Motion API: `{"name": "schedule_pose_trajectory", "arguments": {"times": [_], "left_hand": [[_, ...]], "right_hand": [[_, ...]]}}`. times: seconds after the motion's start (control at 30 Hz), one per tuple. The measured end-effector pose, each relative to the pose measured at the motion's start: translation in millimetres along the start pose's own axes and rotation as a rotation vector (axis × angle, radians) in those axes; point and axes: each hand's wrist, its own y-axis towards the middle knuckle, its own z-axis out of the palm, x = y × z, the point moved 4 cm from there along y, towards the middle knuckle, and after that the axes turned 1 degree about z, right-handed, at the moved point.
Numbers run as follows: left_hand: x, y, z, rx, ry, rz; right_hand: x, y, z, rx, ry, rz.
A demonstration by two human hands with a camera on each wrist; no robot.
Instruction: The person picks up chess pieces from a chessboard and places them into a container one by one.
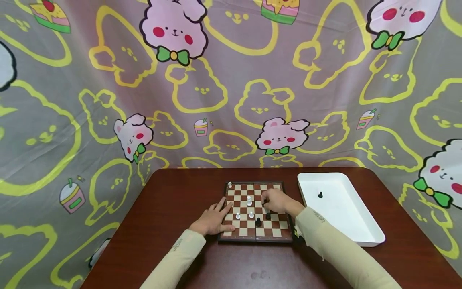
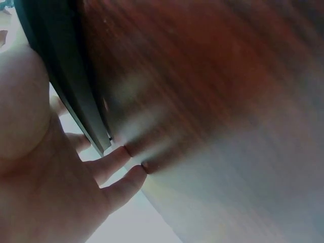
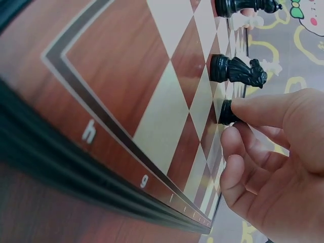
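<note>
A brown-and-cream chessboard [image 1: 264,232] lies on the table. Over its right half, my right hand [image 1: 276,200] pinches a black chess piece [image 3: 227,114] between thumb and fingers, its base close to the squares; most of the piece is hidden. A black knight [image 3: 235,70] stands beside that piece, and another black piece [image 3: 243,6] is further over. My left hand [image 1: 213,220] rests at the board's left edge with fingers spread; in the left wrist view some fingertips touch the table. White pieces stand on the board, including a tall one [image 1: 249,200] near the middle and a pawn [image 1: 238,216] near my left hand.
To the right of the board stands a white tray [image 1: 350,216] holding one black piece [image 1: 320,195]. A small white piece [image 1: 229,184] occupies the board's far left corner. Behind the dark wooden table [image 1: 180,188] hangs a patterned cloth [image 1: 223,120].
</note>
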Motion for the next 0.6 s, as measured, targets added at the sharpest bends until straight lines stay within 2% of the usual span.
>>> {"name": "schedule_pose_trajectory", "arguments": {"times": [0.23,0.43,0.6], "left_hand": [[2.0,0.1,2.0,0.001,0.008,-0.002],[2.7,0.9,2.7,-0.005,0.007,-0.007],[2.4,0.2,2.3,-0.003,0.008,-0.009]], "right_hand": [[-0.1,-2.8,-5.7,-0.037,-0.050,-0.019],[0.9,-10.3,-19.7,-0.075,-0.051,-0.071],[-2.3,-19.0,-31.0,-0.090,-0.049,-0.056]]}}
